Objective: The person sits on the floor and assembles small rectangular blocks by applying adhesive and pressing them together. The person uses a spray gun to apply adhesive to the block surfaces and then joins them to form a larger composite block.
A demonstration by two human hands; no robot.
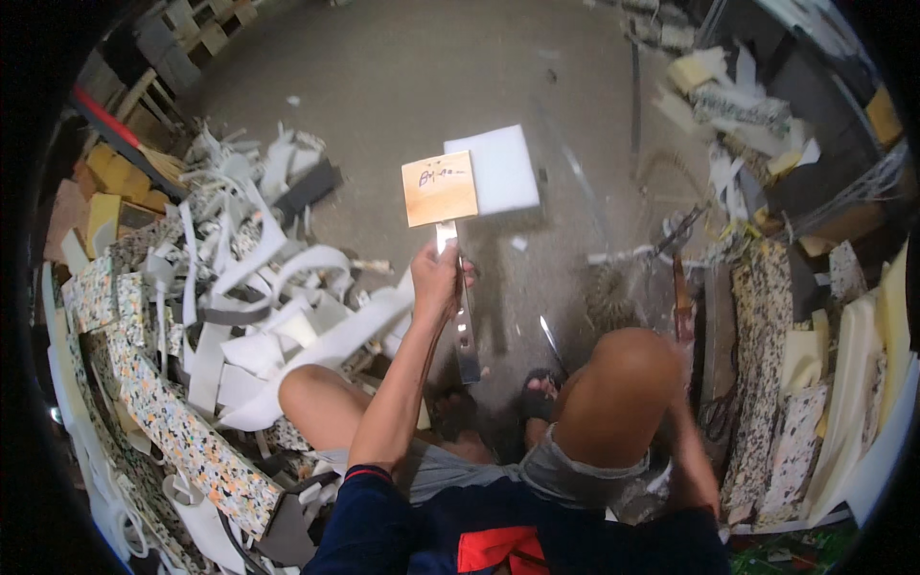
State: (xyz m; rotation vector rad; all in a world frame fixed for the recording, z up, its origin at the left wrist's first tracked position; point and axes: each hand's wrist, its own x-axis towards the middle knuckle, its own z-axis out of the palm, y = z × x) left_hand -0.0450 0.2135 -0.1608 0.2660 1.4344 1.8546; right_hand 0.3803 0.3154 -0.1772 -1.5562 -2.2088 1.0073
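My left hand (pixel 439 281) is closed around a flat metal strip with holes (pixel 466 340), which runs down toward my feet. Just beyond my fingers, at the strip's top end, is a square tan plate (pixel 440 189) with handwriting on it; whether it is fixed to the strip I cannot tell. Partly behind the plate lies a white foam block (pixel 508 169) on the floor. My right forearm (pixel 692 455) is blurred beside my right knee, and the knee hides the hand. Between my feet and the foam, a thin blade (pixel 548 333) points up the floor.
White foam strips and offcuts (pixel 254 278) heap up on the left, beside speckled foam slabs (pixel 182 422). More speckled foam (pixel 762 355) and cream pieces (pixel 858 383) line the right. A broom (pixel 144 144) with a red part lies at the far left.
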